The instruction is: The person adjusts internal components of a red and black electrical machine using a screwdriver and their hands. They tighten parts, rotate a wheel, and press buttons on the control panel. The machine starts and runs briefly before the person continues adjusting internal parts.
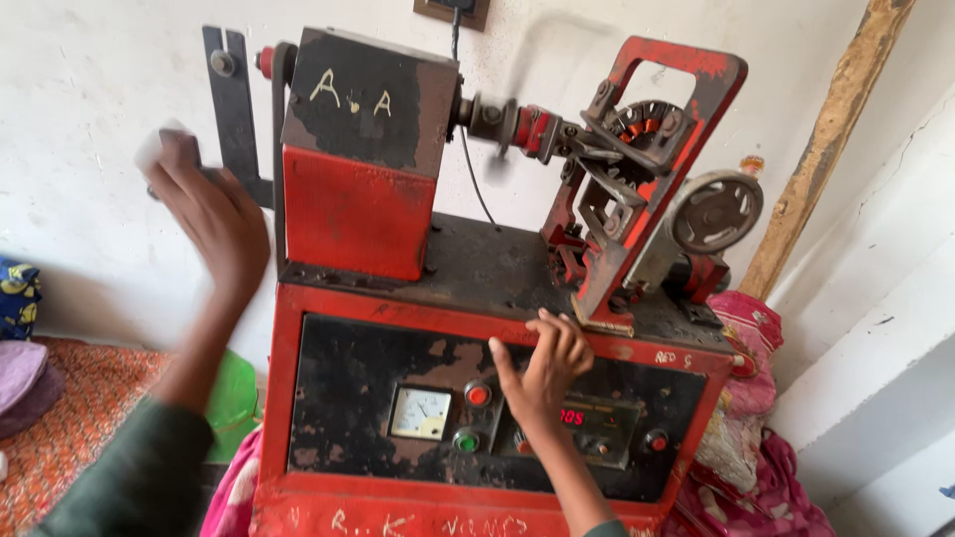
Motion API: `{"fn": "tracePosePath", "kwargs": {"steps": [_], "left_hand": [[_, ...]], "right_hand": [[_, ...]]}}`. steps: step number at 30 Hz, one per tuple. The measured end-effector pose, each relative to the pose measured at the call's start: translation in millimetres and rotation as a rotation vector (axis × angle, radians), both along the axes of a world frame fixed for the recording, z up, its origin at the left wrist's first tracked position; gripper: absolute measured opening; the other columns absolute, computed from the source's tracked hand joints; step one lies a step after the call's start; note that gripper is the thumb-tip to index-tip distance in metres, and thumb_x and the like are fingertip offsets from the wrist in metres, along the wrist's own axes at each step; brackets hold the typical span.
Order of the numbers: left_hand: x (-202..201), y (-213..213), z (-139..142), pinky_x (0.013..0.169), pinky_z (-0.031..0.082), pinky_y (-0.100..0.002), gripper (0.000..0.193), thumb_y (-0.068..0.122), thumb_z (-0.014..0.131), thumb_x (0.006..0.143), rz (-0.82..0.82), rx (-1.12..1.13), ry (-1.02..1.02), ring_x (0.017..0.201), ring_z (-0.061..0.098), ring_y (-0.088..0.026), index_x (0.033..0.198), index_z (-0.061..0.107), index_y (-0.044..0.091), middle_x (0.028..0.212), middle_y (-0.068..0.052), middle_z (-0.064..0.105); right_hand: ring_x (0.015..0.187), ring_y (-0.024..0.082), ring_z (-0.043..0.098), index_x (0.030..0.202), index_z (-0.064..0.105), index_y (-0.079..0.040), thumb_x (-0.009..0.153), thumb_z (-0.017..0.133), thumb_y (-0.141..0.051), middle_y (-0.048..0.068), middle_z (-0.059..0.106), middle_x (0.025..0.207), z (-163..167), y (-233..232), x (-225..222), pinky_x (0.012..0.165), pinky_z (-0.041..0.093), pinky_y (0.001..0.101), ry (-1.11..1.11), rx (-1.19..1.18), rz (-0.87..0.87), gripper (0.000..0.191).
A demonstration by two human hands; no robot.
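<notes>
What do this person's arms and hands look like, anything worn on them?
Both hands are bare: no gloves, rings or watch show on the left hand or right hand. The left arm wears a dark green long sleeve, pushed up below the elbow; a similar cuff edge shows at the right.

1. Winding machine (398, 298): stands against the wall (99, 80).
2. Motor housing (363, 149): on the machine top, left side.
3. Winding frame (647, 159): right of the housing.
4. Control panel (418, 413): on the front, below the top.
5. Handwheel (714, 211): right of the frame.

Red-and-black machine (477, 328), red and green buttons (477, 395) — orange, perhaps patterned, mat (75, 398)
</notes>
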State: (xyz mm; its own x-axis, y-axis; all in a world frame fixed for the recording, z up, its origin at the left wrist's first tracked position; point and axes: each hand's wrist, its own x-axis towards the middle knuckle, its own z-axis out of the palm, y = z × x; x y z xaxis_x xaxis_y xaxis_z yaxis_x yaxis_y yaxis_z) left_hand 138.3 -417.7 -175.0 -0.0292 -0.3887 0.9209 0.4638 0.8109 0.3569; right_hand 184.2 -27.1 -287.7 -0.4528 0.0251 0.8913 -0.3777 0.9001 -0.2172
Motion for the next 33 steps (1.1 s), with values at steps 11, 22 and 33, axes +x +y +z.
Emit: {"fn": "tracePosePath", "kwargs": {"steps": [11,22,33], "left_hand": [[-67.4,-73.7,61.5,0.107,0.034,-0.058,0.048,0.005,0.050,0.111,-0.056,-0.083,-0.657,0.126,0.046,-0.047,0.149,0.035,-0.019,0.138,-0.037,0.046],[-72.7,-86.9,81.7,0.087,0.054,-0.046,0.009,-0.004,0.066,0.098,0.386,-0.231,-0.582,0.092,0.071,-0.036,0.099,0.074,-0.005,0.093,-0.023,0.072],[-81.2,-84.9,72.1,0.098,0.043,-0.044,0.010,0.000,0.066,0.102,0.514,-0.298,-0.511,0.100,0.059,-0.030,0.096,0.069,-0.007,0.090,-0.020,0.069]], "right_hand": [[0.140,0.031,0.037,0.112,0.058,-0.010,0.090,0.060,-0.066,0.011,0.053,0.130,-5.9,-1.1,1.0,0.115,0.014,0.0582,0.130,0.032,-0.033,0.060],[0.140,0.030,0.038,0.112,0.058,-0.010,0.091,0.059,-0.067,0.010,0.054,0.130,-5.7,0.8,1.9,0.116,0.015,0.0574,0.145,0.046,-0.047,0.060],[0.140,0.031,0.037,0.111,0.058,-0.010,0.092,0.059,-0.066,0.011,0.053,0.128,-6.0,1.0,2.1,0.116,0.015,0.0574,0.134,0.058,-0.040,0.060]]}}
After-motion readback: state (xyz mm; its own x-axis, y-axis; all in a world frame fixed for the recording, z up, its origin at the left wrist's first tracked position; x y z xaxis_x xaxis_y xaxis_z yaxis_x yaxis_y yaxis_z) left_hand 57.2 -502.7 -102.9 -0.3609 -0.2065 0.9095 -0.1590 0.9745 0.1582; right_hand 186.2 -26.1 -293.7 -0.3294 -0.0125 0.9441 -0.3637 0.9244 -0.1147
